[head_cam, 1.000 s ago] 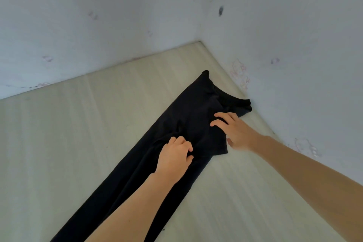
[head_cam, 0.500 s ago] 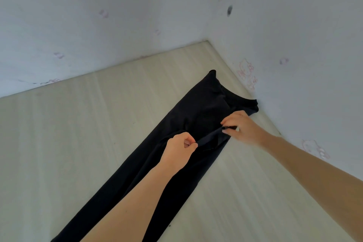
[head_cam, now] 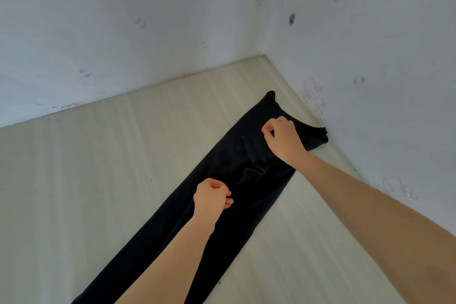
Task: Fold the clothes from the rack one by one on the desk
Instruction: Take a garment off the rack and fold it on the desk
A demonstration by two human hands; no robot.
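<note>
Right, I have the black trousers laid out long and flat on the pale wood-grain desk, waistband end pushed toward the corner where the two white walls meet, legs running back toward me and out of the bottom of the view. I can read no label, tag or brand on the fabric; it shows only plain black. The only markings I can find are faint pink cartoon-like doodles on the wall just beyond my right hand, too smudged to read as words, and a dark spot higher up.

My right hand sits on the upper part of the trousers, just short of the waistband, fingers curled and thumb meeting forefinger in a pinch on the cloth. A rumpled ridge of fabric runs from under that hand down toward my left.

My left hand rests on the trousers nearer to me, closed into a loose fist. It seems to be gripping a fold, but the fingers hide the contact, so I cannot tell. Both forearms are bare. The garment lies beneath both hands, well clear of the far wall.
</note>
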